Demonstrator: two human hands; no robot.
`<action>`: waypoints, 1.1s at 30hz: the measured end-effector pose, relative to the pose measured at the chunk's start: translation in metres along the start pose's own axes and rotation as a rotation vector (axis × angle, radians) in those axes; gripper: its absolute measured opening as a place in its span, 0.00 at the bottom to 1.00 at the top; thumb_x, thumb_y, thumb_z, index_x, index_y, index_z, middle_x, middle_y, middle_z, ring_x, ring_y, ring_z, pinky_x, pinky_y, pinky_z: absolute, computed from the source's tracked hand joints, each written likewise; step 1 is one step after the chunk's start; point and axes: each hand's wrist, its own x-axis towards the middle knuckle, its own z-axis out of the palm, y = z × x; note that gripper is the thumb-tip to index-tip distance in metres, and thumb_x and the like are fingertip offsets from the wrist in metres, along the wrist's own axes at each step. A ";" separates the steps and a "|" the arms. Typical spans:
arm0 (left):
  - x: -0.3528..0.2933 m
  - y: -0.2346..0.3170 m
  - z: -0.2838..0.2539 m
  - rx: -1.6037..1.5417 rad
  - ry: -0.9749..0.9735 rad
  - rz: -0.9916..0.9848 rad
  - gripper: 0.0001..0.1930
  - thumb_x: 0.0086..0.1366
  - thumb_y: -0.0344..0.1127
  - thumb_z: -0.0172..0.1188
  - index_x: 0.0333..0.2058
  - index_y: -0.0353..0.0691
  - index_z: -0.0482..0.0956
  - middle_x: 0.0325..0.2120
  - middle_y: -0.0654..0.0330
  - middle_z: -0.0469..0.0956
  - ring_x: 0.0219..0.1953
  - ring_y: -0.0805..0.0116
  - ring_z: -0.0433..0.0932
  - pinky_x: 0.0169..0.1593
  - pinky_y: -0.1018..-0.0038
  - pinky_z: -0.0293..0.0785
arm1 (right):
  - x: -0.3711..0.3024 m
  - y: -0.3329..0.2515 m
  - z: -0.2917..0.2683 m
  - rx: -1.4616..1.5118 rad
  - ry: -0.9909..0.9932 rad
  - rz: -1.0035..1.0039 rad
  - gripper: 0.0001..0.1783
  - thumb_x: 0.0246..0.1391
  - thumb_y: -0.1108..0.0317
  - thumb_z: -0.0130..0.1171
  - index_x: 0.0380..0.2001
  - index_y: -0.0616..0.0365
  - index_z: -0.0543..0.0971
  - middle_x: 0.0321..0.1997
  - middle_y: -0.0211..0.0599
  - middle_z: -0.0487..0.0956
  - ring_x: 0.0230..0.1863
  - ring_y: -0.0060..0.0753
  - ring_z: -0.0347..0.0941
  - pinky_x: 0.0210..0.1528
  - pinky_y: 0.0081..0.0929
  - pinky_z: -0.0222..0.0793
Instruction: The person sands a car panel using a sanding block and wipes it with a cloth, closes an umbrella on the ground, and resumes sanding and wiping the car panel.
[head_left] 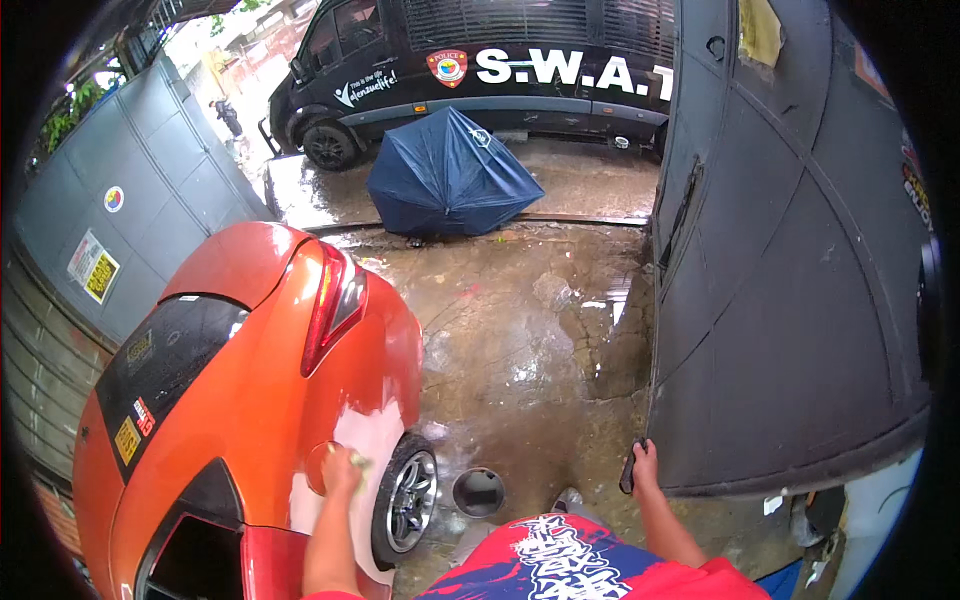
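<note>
Head view — bucket (461, 497) stands beside orange car (258, 415).

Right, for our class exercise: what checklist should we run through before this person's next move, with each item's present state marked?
1. Left hand has a grip: ok, on a small yellowish item.
2. That item touches the pale patch on the orange car: cannot tell; the hand hides the contact.
3. Right hand keeps its dark object off the paintwork: ok, held well apart.
4. Round container upright beside the wheel: ok; contents unclear.
5. Ground dry for footing: not ok, wet and shiny.
6. Patch smooth: cannot tell.
</note>
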 end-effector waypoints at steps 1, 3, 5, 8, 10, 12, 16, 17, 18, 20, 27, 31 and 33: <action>-0.026 0.001 0.044 0.039 0.094 0.003 0.16 0.53 0.39 0.69 0.41 0.47 0.83 0.45 0.50 0.80 0.51 0.47 0.76 0.54 0.53 0.72 | 0.025 0.014 -0.013 -0.117 0.035 -0.080 0.32 0.66 0.61 0.53 0.70 0.48 0.56 0.36 0.37 0.75 0.27 0.30 0.74 0.23 0.31 0.71; -0.092 0.017 0.098 -0.121 -0.279 -0.258 0.19 0.53 0.38 0.66 0.45 0.47 0.81 0.47 0.49 0.80 0.50 0.48 0.78 0.51 0.52 0.75 | 0.034 0.012 -0.013 -0.077 0.020 -0.098 0.33 0.66 0.61 0.53 0.70 0.48 0.56 0.37 0.37 0.75 0.28 0.30 0.74 0.24 0.30 0.71; -0.175 0.016 0.158 -0.090 -0.383 -0.304 0.18 0.54 0.43 0.63 0.44 0.47 0.81 0.46 0.46 0.80 0.49 0.47 0.79 0.51 0.53 0.76 | 0.039 0.003 -0.015 -0.035 0.005 -0.118 0.33 0.66 0.62 0.53 0.70 0.48 0.56 0.37 0.37 0.75 0.29 0.29 0.74 0.25 0.30 0.71; -0.244 -0.001 0.234 -0.142 -0.653 -0.068 0.20 0.55 0.45 0.62 0.46 0.45 0.81 0.47 0.47 0.80 0.50 0.51 0.80 0.52 0.56 0.76 | 0.037 -0.001 -0.032 -0.014 0.096 -0.140 0.32 0.66 0.63 0.54 0.70 0.52 0.57 0.39 0.37 0.76 0.29 0.29 0.73 0.27 0.28 0.72; -0.255 0.013 0.239 -0.199 -0.650 0.059 0.21 0.56 0.45 0.62 0.47 0.43 0.81 0.47 0.47 0.81 0.49 0.52 0.80 0.53 0.57 0.76 | 0.033 -0.011 -0.027 -0.122 0.103 -0.219 0.32 0.65 0.65 0.54 0.69 0.55 0.58 0.42 0.38 0.76 0.30 0.28 0.74 0.30 0.27 0.72; -0.231 0.021 0.246 -0.185 -0.560 0.369 0.23 0.56 0.46 0.62 0.48 0.41 0.81 0.46 0.46 0.81 0.49 0.53 0.80 0.53 0.58 0.76 | 0.033 -0.017 -0.027 -0.103 0.104 -0.175 0.32 0.65 0.65 0.54 0.69 0.56 0.59 0.43 0.38 0.76 0.31 0.28 0.74 0.30 0.27 0.72; -0.139 0.060 0.269 -0.294 -1.001 -0.203 0.26 0.56 0.46 0.64 0.51 0.40 0.80 0.47 0.46 0.81 0.50 0.53 0.80 0.55 0.59 0.74 | 0.039 -0.046 -0.005 -0.123 0.033 -0.119 0.32 0.65 0.66 0.54 0.70 0.55 0.58 0.43 0.36 0.76 0.34 0.26 0.73 0.35 0.26 0.72; -0.119 0.076 0.262 -0.124 -0.639 -0.067 0.24 0.55 0.46 0.66 0.50 0.42 0.81 0.47 0.46 0.81 0.51 0.51 0.79 0.54 0.58 0.75 | 0.047 -0.054 0.005 -0.130 -0.021 -0.169 0.33 0.65 0.65 0.53 0.70 0.55 0.58 0.42 0.35 0.76 0.34 0.24 0.73 0.35 0.25 0.71; -0.074 0.093 0.262 -0.138 -0.669 -0.085 0.27 0.54 0.49 0.67 0.49 0.41 0.80 0.47 0.45 0.81 0.51 0.49 0.79 0.53 0.57 0.75 | 0.053 -0.069 0.020 -0.142 -0.019 -0.164 0.33 0.65 0.65 0.53 0.70 0.55 0.58 0.42 0.35 0.76 0.34 0.24 0.73 0.35 0.25 0.71; 0.004 0.133 0.243 -0.313 -0.663 -0.130 0.30 0.53 0.60 0.67 0.44 0.40 0.84 0.44 0.45 0.82 0.49 0.48 0.80 0.52 0.58 0.75 | 0.062 -0.119 0.063 -0.188 -0.250 -0.115 0.34 0.66 0.65 0.52 0.71 0.57 0.56 0.53 0.41 0.75 0.49 0.30 0.74 0.50 0.27 0.71; 0.197 0.331 0.163 -0.733 -0.378 0.249 0.25 0.59 0.55 0.64 0.45 0.39 0.84 0.42 0.47 0.81 0.45 0.50 0.81 0.51 0.61 0.75 | 0.095 -0.295 0.233 -0.348 -0.556 -0.317 0.36 0.66 0.60 0.50 0.72 0.61 0.55 0.70 0.53 0.64 0.70 0.42 0.60 0.70 0.30 0.53; 0.261 0.433 0.048 -0.980 -0.738 0.307 0.23 0.62 0.52 0.65 0.50 0.43 0.81 0.45 0.56 0.80 0.42 0.65 0.80 0.44 0.66 0.77 | 0.134 -0.353 0.324 -0.345 -0.646 -0.486 0.35 0.67 0.61 0.50 0.72 0.62 0.54 0.71 0.57 0.62 0.71 0.46 0.59 0.71 0.33 0.52; 0.305 0.456 0.029 -1.003 -0.840 0.310 0.26 0.63 0.52 0.65 0.54 0.44 0.79 0.47 0.57 0.79 0.42 0.68 0.80 0.42 0.67 0.78 | 0.140 -0.387 0.366 -0.346 -0.701 -0.586 0.35 0.66 0.64 0.50 0.72 0.62 0.54 0.71 0.57 0.62 0.72 0.48 0.58 0.72 0.35 0.51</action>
